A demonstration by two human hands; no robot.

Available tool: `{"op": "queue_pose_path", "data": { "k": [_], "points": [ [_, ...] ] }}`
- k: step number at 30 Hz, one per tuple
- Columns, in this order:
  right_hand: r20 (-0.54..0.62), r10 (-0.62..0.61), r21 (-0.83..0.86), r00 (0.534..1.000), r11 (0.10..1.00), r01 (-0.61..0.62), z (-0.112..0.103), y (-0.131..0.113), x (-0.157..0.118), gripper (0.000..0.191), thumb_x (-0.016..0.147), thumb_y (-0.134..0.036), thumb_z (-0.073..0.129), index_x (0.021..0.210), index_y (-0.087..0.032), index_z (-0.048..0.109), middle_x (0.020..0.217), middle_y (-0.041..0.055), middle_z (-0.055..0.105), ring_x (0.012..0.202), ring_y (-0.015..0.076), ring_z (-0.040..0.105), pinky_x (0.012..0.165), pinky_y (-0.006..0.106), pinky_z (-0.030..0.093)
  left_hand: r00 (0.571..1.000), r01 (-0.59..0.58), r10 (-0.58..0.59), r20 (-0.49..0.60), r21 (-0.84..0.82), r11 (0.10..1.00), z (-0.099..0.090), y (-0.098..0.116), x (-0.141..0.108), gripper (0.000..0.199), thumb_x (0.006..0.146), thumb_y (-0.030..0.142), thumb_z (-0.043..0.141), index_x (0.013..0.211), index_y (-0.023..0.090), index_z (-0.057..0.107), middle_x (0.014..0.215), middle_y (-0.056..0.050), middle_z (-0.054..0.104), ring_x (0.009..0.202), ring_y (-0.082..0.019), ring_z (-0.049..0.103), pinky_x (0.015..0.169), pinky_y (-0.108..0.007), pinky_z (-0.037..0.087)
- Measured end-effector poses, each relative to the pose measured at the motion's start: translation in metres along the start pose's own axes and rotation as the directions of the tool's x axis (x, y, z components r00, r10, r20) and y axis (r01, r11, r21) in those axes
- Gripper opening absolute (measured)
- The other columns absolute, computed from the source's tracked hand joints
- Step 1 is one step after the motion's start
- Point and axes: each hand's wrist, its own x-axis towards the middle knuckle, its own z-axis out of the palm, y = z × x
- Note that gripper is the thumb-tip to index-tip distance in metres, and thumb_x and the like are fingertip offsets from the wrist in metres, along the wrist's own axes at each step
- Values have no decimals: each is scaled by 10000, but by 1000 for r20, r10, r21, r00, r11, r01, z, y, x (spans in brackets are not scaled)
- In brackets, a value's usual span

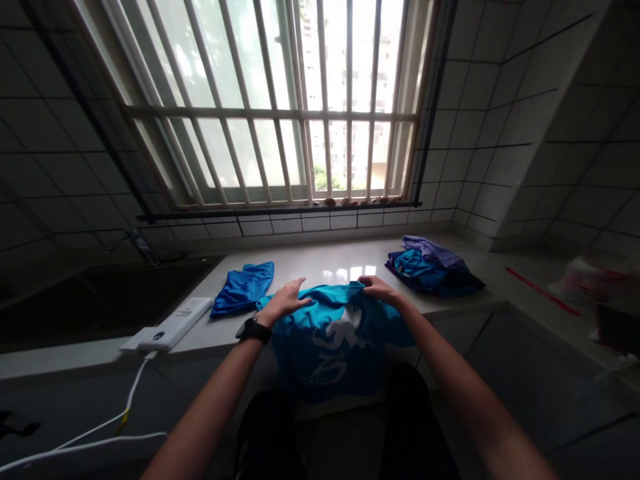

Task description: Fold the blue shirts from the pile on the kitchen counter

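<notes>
A bright blue T-shirt (327, 333) with a white print hangs over the counter's front edge, its upper part lying on the countertop. My left hand (287, 301), with a dark watch on the wrist, rests at the shirt's left shoulder, thumb and fingers apart. At the upper right, my right hand (377, 289) pinches the shirt's edge near the collar. Left of the shirt lies a folded darker blue garment (244, 288). To the right sits a pile of blue and purple clothes (433, 267).
A white power strip (175, 325) with a white cable (133, 390) lies on the counter (310, 257) beside the dark sink (100, 300). A barred window (280, 113) is behind. A red strip (543, 291) and a plastic bag (595, 277) lie at the right.
</notes>
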Motion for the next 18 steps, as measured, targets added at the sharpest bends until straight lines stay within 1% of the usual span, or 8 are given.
{"op": "queue_pose_path", "data": {
  "k": [3,5,7,9,12,15,17,18],
  "points": [
    [-70,62,352,996,935,-34,-10,1,-5,171,539,-224,560,707,-206,580,660,-28,572,654,152,546,666,263,443,995,10,-6,100,-42,999,9,-1,-2,958,569,593,801,1381,129,589,1255,-205,715,1172,-388,674,961,-400,524],
    [-97,51,401,994,916,-8,-15,-1,-10,235,493,-216,574,726,-202,597,663,-32,572,642,146,525,642,258,412,988,36,-22,152,-91,995,11,-3,-2,849,620,691,750,1271,152,671,1075,-154,764,994,-356,716,846,-386,539],
    [-61,-9,381,998,924,32,-15,-6,-16,273,481,-202,611,753,-194,632,714,-17,608,681,156,543,657,263,413,982,48,-16,188,-167,985,13,-2,-1,667,735,749,625,1071,185,746,977,-125,775,934,-336,714,824,-388,534],
    [-26,-69,421,997,904,74,-13,-16,-19,267,495,-199,646,762,-196,642,740,-10,618,696,161,546,668,269,423,984,31,15,176,-256,966,15,2,1,583,806,736,561,979,214,752,1022,-122,780,1007,-337,706,890,-406,531],
    [4,-145,613,989,782,112,-8,-42,-19,276,492,-195,643,765,-216,608,690,-33,555,628,143,475,618,266,412,986,-26,90,137,-412,911,21,17,2,548,828,649,622,1175,233,702,1253,-126,730,1177,-327,666,998,-442,522],
    [71,-235,726,969,679,111,-6,-72,-14,313,457,-191,589,768,-229,567,652,-39,482,595,140,400,576,271,397,939,-128,293,181,-607,784,23,47,0,607,817,528,722,1346,248,621,1394,-126,655,1241,-304,641,1032,-445,526],
    [124,-273,740,954,666,94,-7,-91,-11,336,454,-215,568,789,-237,546,635,-36,445,580,147,370,549,277,388,903,-215,411,122,-701,680,18,70,-4,703,769,443,810,1408,263,577,1393,-119,652,1243,-300,636,1048,-445,520],
    [144,-288,740,947,667,91,-9,-99,-10,335,464,-234,571,797,-241,532,628,-36,427,571,150,360,535,278,383,902,-252,428,63,-728,637,14,80,-6,784,719,404,863,1428,269,556,1367,-113,664,1230,-302,639,1043,-446,522]
  ]
}}
